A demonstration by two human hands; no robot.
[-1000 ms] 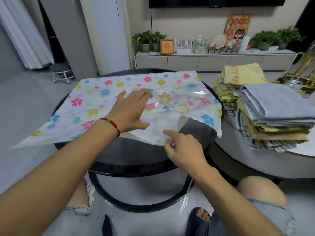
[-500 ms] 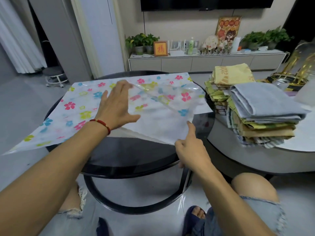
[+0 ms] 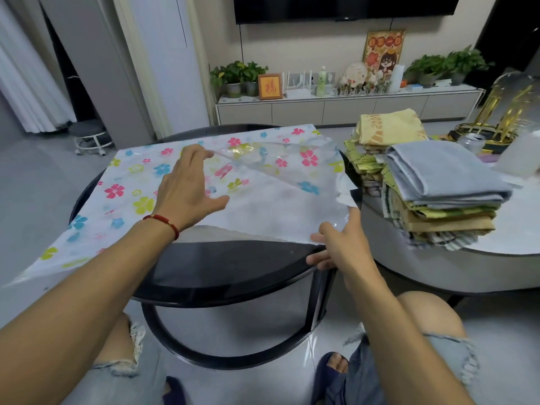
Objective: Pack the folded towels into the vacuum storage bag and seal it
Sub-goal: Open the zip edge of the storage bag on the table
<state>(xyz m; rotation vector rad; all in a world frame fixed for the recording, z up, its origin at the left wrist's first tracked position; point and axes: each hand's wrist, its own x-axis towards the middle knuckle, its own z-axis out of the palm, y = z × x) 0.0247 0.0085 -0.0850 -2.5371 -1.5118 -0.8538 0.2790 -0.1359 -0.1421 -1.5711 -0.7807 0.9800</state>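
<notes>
Flower-printed clear plastic vacuum storage bag (image 3: pixel 140 197) lies flat across round black glass table (image 3: pixel 233 270), near corner lifted. Right hand (image 3: pixel 336 244) pinches that corner. Left hand (image 3: pixel 187 188), fingers spread, reaches into the bag's opened mouth. Stack of folded towels (image 3: pixel 438 197) sits on grey table (image 3: pixel 438 267) to the right.
</notes>
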